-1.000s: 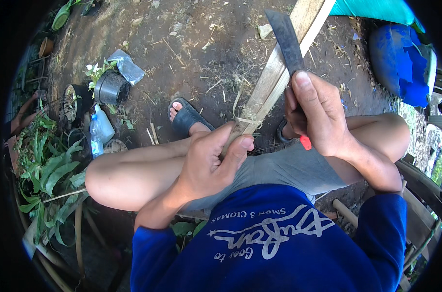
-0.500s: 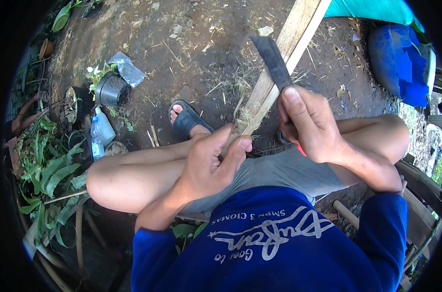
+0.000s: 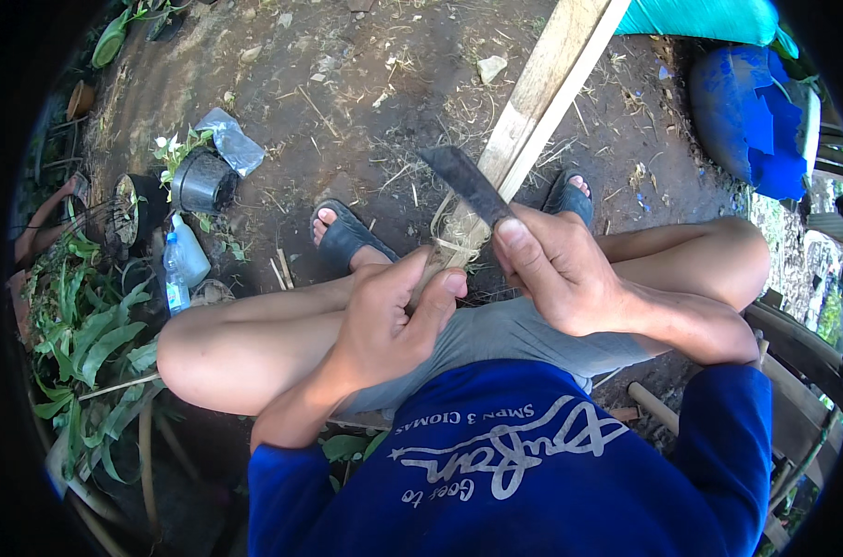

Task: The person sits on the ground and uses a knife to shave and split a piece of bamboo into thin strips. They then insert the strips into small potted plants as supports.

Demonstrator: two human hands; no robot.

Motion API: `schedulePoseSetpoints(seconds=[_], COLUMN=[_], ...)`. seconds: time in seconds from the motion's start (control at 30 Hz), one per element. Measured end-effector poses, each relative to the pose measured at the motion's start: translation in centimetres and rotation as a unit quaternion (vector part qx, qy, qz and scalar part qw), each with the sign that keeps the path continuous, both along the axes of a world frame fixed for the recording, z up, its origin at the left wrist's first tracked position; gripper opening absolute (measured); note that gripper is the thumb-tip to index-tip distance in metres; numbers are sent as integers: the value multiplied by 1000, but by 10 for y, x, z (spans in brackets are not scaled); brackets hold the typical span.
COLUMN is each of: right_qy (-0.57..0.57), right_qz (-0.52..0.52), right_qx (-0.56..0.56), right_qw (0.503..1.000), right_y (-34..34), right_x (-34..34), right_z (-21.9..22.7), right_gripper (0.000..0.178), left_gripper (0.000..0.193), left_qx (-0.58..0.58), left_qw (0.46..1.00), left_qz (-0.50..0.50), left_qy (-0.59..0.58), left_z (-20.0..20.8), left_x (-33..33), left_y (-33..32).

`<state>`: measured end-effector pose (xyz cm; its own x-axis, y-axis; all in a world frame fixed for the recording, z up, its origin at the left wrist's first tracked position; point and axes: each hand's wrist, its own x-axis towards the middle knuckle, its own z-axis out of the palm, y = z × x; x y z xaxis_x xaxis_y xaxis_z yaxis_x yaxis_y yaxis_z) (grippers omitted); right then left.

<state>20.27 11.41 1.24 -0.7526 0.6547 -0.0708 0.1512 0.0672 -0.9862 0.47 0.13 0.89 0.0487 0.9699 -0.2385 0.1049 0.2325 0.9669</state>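
Observation:
A long pale wooden strip (image 3: pixel 544 93) slants from the top of the view down to my lap. My left hand (image 3: pixel 389 311) is closed round its near end, thumb on top. Curled shavings (image 3: pixel 461 232) cling to the strip just beyond my left fingers. In my right hand (image 3: pixel 561 274) is a dark flat-bladed knife (image 3: pixel 463 181), its handle hidden in my fist. The blade points up and to the left and crosses over the strip, close to the shavings. Whether its edge touches the wood I cannot tell.
Sandalled feet (image 3: pixel 349 237) rest on the dirt ground beyond my lap. To the left are a black plant pot (image 3: pixel 201 183), a clear plastic bag (image 3: pixel 231 141), a plastic bottle (image 3: pixel 175 276) and leafy plants (image 3: pixel 97 339). A broken blue drum (image 3: pixel 746 116) lies at the far right, near turquoise cloth (image 3: pixel 700 20).
My right hand and the knife have moved down and left along the strip toward my left hand. The blade has tilted further left. My left hand keeps its hold.

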Motion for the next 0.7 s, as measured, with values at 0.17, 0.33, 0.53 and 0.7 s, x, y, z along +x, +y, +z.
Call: schedulePoseSetpoints(seconds=[0.17,0.33,0.53,0.7], right_qy=[-16,-34,-1,-18], right_qz=[-75,-73,29,-48], right_qx=[-47,-43,70,-37], right_qw=[996,996,997,998], right_y=[-1,4,1,1], right_x=[5,15,7,2], right_z=[-3,-9,-5,-6], right_gripper=[48,39,43,44], left_gripper=[20,23,23,29], left_qx=[0,-3,15,68], left_qw=[1000,999,1000,997], left_qz=[-17,-18,-15,-36], left_qy=[-13,-42,-11,13], left_z=[0,1,0,-4], left_x=[0,3,-1,-4], left_y=[-2,2,5,6])
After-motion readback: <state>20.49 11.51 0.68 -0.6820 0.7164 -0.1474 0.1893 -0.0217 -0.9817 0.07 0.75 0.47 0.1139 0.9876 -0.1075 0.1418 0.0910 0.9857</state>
